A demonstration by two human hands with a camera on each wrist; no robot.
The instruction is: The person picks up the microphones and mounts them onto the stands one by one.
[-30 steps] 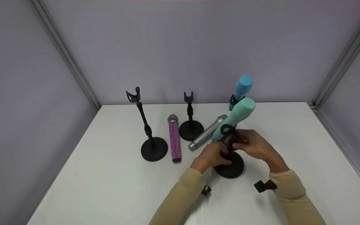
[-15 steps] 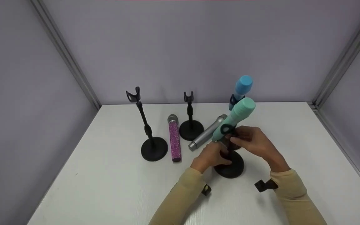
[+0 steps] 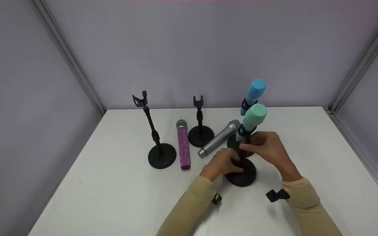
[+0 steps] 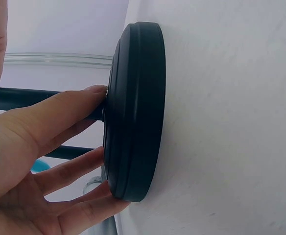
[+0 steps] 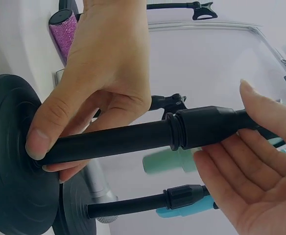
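Note:
My left hand grips the foot of the pole of the nearest black microphone stand, thumb against the pole just above the round base. Higher up, my right hand has its thumb and fingers around the narrow neck above the pole's collar. A mint-green microphone sits tilted in this stand's clip, above both hands. Just behind, a blue microphone rests in the clip of another stand, whose base is partly covered by my right hand and the mint microphone.
A silver microphone lies slanted on the white table, left of the hands. Further left lies a pink glittery microphone. Two stands with bare clips, one middle and one left, stand nearby. Grey walls enclose the table.
The mint-green microphone has swung round from leaning strongly rightward to pointing more away from me, baring more of the silver microphone. My right hand has shifted slightly upward; the left has stayed put.

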